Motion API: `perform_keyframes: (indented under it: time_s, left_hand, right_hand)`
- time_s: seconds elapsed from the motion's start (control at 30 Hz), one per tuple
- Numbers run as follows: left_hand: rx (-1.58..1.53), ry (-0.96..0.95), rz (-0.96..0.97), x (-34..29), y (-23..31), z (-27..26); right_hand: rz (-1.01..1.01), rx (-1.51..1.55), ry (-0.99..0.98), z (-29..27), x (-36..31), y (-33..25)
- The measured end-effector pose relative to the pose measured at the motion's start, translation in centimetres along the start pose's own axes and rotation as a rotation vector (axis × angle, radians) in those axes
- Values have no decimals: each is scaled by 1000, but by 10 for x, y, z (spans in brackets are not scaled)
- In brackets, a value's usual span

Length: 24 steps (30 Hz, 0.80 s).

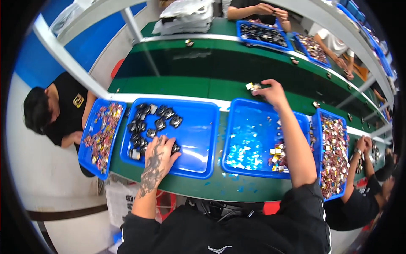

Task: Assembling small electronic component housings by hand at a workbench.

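My left hand reaches into a blue tray of small black square housings. A black housing sits between its thumb and fingers, which are closed round it. My right hand is stretched out over the green belt. Its thumb and fingers close on a small part with pale, shiny square faces, low over the belt. Below my right forearm stands a second blue tray, with gold and pinkish small parts at its right and bluish film bits on its bottom.
Blue trays of small colourful parts stand at the far left and right. A white rail borders the belt. White frame posts rise at left. Co-workers sit at left, right and across. Loose parts dot the far side.
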<state>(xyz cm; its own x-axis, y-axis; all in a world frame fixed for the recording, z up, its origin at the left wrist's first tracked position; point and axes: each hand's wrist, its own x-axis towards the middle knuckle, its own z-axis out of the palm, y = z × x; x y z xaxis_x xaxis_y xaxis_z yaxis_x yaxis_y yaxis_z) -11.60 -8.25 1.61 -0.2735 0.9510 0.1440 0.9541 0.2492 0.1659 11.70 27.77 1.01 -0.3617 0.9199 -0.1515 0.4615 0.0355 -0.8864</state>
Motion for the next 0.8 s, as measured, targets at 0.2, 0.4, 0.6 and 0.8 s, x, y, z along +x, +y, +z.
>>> perform_keyframes:
  time_s: [0.2,0.4,0.6,0.8]
  left_hand:
    - [-245,6,-62,16,12,-2]
    - [-958,92,-86,51,41,14]
    - [-621,2,153,47,59,9]
    - [-393,-76,117,30,47,-1]
  right_hand:
    - [12,-350,149,-9,33,39]
    - [-218,-358,277,-55,-31,12]
    - [-345,-351,59,-32,-187,-19]
    - [-316,-583,278,-72,-208,20]
